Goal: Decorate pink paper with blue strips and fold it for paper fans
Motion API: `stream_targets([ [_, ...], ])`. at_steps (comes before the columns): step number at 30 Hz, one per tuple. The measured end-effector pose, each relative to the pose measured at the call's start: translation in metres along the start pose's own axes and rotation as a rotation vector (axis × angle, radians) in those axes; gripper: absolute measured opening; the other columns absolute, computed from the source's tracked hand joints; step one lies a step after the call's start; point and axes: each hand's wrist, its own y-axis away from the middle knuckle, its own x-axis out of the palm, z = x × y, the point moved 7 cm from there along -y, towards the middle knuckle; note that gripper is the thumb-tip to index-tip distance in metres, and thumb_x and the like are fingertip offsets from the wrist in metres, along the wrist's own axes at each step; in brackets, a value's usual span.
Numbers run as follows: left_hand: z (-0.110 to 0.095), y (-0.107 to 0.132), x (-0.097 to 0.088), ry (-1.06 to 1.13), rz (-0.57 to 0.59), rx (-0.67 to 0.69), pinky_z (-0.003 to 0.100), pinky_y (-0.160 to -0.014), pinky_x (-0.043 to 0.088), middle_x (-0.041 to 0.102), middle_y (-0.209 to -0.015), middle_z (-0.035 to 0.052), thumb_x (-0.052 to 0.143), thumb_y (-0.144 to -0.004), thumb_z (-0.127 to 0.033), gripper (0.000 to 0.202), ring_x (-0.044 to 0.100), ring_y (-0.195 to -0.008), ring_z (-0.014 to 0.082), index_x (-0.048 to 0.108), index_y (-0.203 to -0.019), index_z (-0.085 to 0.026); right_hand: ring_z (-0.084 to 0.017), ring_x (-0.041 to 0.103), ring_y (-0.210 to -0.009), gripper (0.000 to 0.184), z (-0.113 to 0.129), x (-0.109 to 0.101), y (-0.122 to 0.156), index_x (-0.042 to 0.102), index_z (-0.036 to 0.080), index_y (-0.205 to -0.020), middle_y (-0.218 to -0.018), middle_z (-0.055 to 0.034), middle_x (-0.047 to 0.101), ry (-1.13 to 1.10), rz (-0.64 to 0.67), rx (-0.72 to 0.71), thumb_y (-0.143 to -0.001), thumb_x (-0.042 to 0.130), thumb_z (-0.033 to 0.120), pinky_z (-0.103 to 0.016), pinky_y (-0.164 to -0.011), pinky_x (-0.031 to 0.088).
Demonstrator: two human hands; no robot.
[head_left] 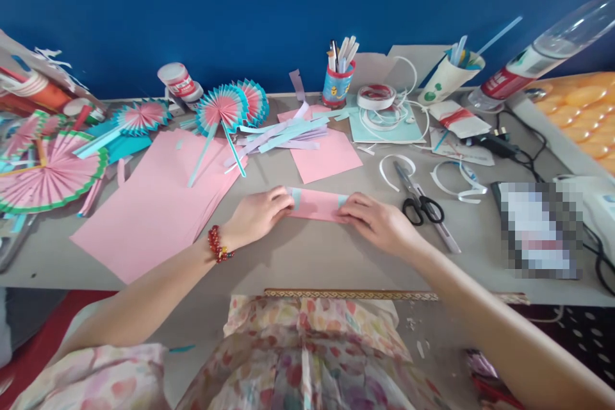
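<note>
A narrow folded pink paper [318, 205] with light-blue bands near its two ends lies across the middle of the desk. My left hand [259, 213] pinches its left end, and a red bead bracelet circles that wrist. At the right end, the fingers of my right hand [377, 219] are closed on the same paper. Just beyond it rests a square pink sheet [327, 157], partly under a heap of pale blue and lilac paper strips [288, 131]. Black-handled scissors [420, 205] lie right of my right hand, over a slim pale cutter-like tool [446, 237].
Large pink sheets [148, 205] spread at left, near pleated paper fans [221, 112]. A pen cup [339, 86], tape roll [376, 97], paper cup [451, 80] and leaning plastic bottle [538, 64] stand along the blue wall. A phone [535, 230] lies at right.
</note>
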Motion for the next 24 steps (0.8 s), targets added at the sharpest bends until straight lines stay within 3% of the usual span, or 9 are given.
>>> stream_targets([
  [3, -0.003, 0.008, 0.005, -0.094, -0.058, 0.030, 0.024, -0.064, 0.041, 0.061, -0.099, 0.0014, 0.039, -0.101, -0.024, 0.026, 0.060, -0.077, 0.0135, 0.059, -0.117, -0.025, -0.018, 0.057, -0.087, 0.027, 0.010, 0.005, 0.010, 0.068, 0.022, -0.097, -0.097, -0.0055, 0.064, 0.282, -0.097, -0.034, -0.090, 0.045, 0.009, -0.028, -0.073, 0.040],
  [6, -0.017, 0.013, 0.005, -0.244, -0.090, 0.107, 0.029, -0.074, 0.045, 0.064, -0.100, 0.0048, 0.044, -0.099, -0.022, 0.027, 0.060, -0.088, 0.0192, 0.060, -0.121, -0.024, -0.021, 0.052, -0.086, 0.022, 0.022, 0.010, 0.015, 0.068, 0.022, -0.098, -0.097, -0.0052, 0.065, 0.505, -0.134, -0.067, -0.089, 0.052, 0.011, -0.032, -0.073, 0.038],
  [8, -0.034, 0.015, 0.005, -0.323, -0.100, 0.186, 0.036, -0.089, 0.045, 0.063, -0.120, 0.0081, 0.044, -0.097, -0.016, 0.032, 0.058, -0.103, 0.0229, 0.060, -0.124, -0.022, -0.022, 0.051, -0.085, 0.017, 0.031, 0.012, 0.017, 0.068, 0.021, -0.097, -0.098, -0.0056, 0.066, 0.565, -0.133, -0.093, -0.087, 0.056, 0.013, -0.034, -0.074, 0.038],
  [10, -0.050, 0.016, 0.006, -0.329, -0.108, 0.226, 0.042, -0.108, 0.035, 0.050, -0.143, 0.0095, 0.040, -0.097, -0.013, 0.037, 0.049, -0.125, 0.0247, 0.058, -0.129, -0.017, -0.022, 0.050, -0.085, 0.015, 0.039, 0.010, 0.017, 0.068, 0.020, -0.095, -0.098, -0.0061, 0.067, 0.587, -0.146, -0.100, -0.085, 0.059, 0.014, -0.035, -0.075, 0.038],
  [13, -0.067, 0.017, 0.016, -0.232, -0.091, 0.264, 0.047, -0.120, 0.019, 0.032, -0.155, 0.0161, 0.042, -0.099, -0.036, 0.053, 0.026, -0.145, 0.0285, 0.041, -0.143, -0.007, -0.022, 0.051, -0.088, 0.016, 0.046, 0.007, 0.016, 0.068, 0.019, -0.094, -0.100, -0.0061, 0.068, 0.593, -0.190, -0.097, -0.083, 0.058, 0.011, -0.035, -0.078, 0.038],
  [15, -0.072, 0.018, 0.023, -0.159, -0.082, 0.265, 0.045, -0.120, 0.019, 0.029, -0.155, 0.0209, 0.042, -0.094, -0.059, 0.079, 0.019, -0.147, 0.0313, 0.032, -0.147, -0.001, -0.022, 0.052, -0.092, 0.021, 0.049, 0.008, 0.018, 0.069, 0.018, -0.096, -0.102, -0.0059, 0.069, 0.585, -0.223, -0.111, -0.083, 0.056, 0.008, -0.036, -0.082, 0.039],
  [17, -0.072, 0.018, 0.029, -0.120, -0.058, 0.260, 0.044, -0.120, 0.019, 0.026, -0.156, 0.0227, 0.039, -0.089, -0.071, 0.094, 0.015, -0.148, 0.0319, 0.025, -0.150, -0.001, -0.023, 0.053, -0.097, 0.027, 0.049, 0.010, 0.023, 0.069, 0.017, -0.101, -0.106, -0.0056, 0.070, 0.557, -0.264, -0.114, -0.082, 0.052, 0.006, -0.037, -0.086, 0.039],
  [24, -0.067, 0.018, 0.025, -0.006, 0.007, 0.262, 0.046, -0.121, 0.018, 0.015, -0.159, 0.0208, 0.040, -0.088, -0.071, 0.099, 0.011, -0.149, 0.0312, 0.012, -0.154, -0.004, -0.023, 0.057, -0.107, 0.041, 0.034, 0.016, 0.042, 0.060, 0.016, -0.125, -0.119, -0.0061, 0.068, 0.455, -0.247, -0.025, -0.092, 0.038, 0.008, -0.039, -0.093, 0.041],
])
